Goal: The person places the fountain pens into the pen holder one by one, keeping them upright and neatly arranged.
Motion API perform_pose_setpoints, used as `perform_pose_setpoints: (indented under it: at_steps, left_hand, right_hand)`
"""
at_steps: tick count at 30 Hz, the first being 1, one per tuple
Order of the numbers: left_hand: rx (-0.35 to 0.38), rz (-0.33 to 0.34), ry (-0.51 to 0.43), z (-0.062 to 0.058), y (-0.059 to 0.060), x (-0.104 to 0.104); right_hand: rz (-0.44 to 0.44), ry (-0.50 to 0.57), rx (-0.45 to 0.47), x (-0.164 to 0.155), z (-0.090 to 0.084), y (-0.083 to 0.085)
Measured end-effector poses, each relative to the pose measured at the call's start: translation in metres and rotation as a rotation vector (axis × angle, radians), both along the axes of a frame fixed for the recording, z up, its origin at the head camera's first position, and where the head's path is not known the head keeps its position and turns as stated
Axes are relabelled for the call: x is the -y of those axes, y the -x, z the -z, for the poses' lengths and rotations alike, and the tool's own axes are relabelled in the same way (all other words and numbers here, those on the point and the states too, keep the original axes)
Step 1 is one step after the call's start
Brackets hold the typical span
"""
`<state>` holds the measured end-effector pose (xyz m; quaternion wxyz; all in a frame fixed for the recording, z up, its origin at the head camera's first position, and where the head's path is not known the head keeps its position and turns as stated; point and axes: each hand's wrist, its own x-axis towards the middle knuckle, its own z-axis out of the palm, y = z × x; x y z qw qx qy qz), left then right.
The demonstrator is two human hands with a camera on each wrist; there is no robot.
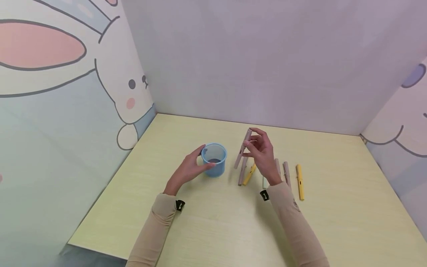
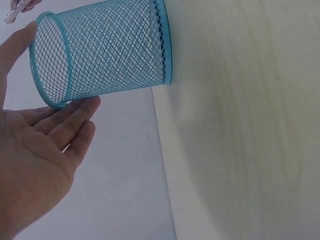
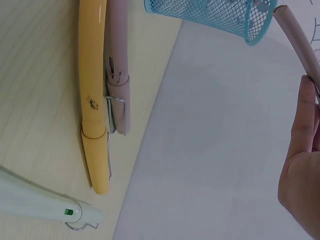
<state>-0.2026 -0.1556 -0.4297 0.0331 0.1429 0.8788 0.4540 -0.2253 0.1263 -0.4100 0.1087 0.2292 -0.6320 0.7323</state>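
Observation:
A blue mesh pen holder [image 1: 215, 171] stands upright on the table. My left hand [image 1: 188, 170] holds it near the rim, thumb on the near side and fingers round the far side; the left wrist view shows its mesh wall [image 2: 115, 47]. To the right of the holder, my right hand [image 1: 263, 154] pinches a mauve pen [image 1: 241, 154] above the table. That pen slants, its lower end towards the holder. Below it lie another mauve pen [image 1: 242, 177] and a yellow pen [image 1: 249, 175], side by side.
Partly behind the right wrist lie a pale green pen [image 1: 264, 182] and two more mauve pens, one with its clip [image 1: 286, 170] showing. Farther right lies a second yellow pen [image 1: 300, 181]. A pale wall [image 1: 253, 74] rises behind the light wooden table [image 1: 207, 230].

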Motion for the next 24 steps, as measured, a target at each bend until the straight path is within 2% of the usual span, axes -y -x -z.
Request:
perform_pose_setpoints:
  at_steps: [8, 24]
  left_hand:
    - [0.006, -0.014, -0.004, 0.001, 0.002, -0.003]
    - [0.017, -0.033, 0.005, -0.001, 0.002, -0.008]
  right_hand:
    - [-0.014, 0.052, -0.020, 0.006, -0.001, 0.005]
    - [-0.011, 0.090, -0.031, 0.014, -0.009, 0.011]
